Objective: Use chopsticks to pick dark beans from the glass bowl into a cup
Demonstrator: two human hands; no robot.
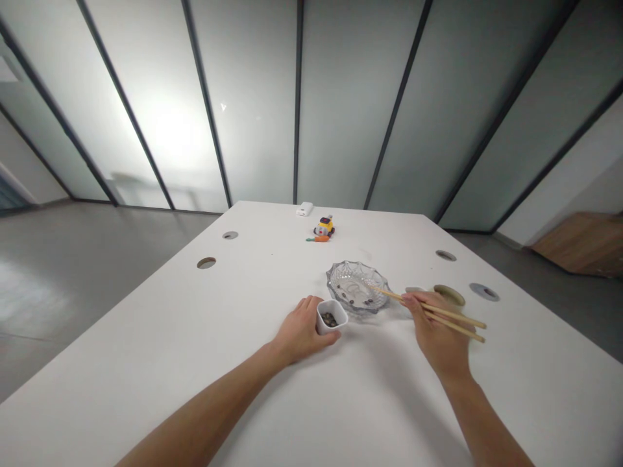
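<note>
My left hand (302, 332) is closed around a small white cup (332, 325), its fingers behind and its thumb in front. Dark seed-like pieces (329, 319) lie in the bottom of that cup. Just beyond it sits a clear cut-glass dish (335, 277) with several small dark pieces (368, 301) scattered inside. My right hand (440, 331) grips a pair of wooden chopsticks (452, 316). Their tips reach over the dish from the right; whether they pinch anything is too small to tell.
A yellow toy car (324, 226) and a small toy carrot (318, 239) lie farther back, with a white box-like object (304, 209) behind them. Partly hidden behind my right hand is a round olive-coloured item (450, 295). Round holes (206, 263) pierce the white table (195, 350) along both sides.
</note>
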